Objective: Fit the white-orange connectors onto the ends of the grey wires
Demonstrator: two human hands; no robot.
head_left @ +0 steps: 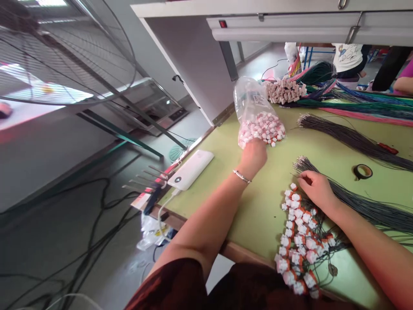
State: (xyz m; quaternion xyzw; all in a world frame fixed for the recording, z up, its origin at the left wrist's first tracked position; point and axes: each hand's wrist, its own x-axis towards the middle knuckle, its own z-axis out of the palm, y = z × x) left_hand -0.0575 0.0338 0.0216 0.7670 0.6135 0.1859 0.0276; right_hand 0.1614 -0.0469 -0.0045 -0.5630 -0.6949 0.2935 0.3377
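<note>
I am seated at a pale green bench (258,202), looking down at my 2 bare arms. My left hand (253,157), a thin bangle on its wrist, reaches forward to a clear plastic bag (254,114) lying on its side with small white and red connectors (262,128) bunched at its lower end; my left fingers are tucked in at the bag's lower edge, so I cannot tell whether they are clenched on it or only touching. My right hand (316,189) rests, fingers curled and pinched, on the near end of a bundle of thin dark wires (371,206), just above a heap of wired connectors (298,241) that trails toward my lap. To do this well, I judge I should take the loose pieces a few at a time so none roll off the bench edge, and keep the wire ends pinned and untangled. Further along the bench lie a second dark wire bundle (351,140), a roll of black tape (362,171), coloured cable bundles (355,101) and a stack of pale connectors (284,91). A white power bank (191,169) sits at the left bench edge. A large wire-caged fan (64,51) stands left, cables cross the grey floor (64,241), and other people sit beyond the far end.
</note>
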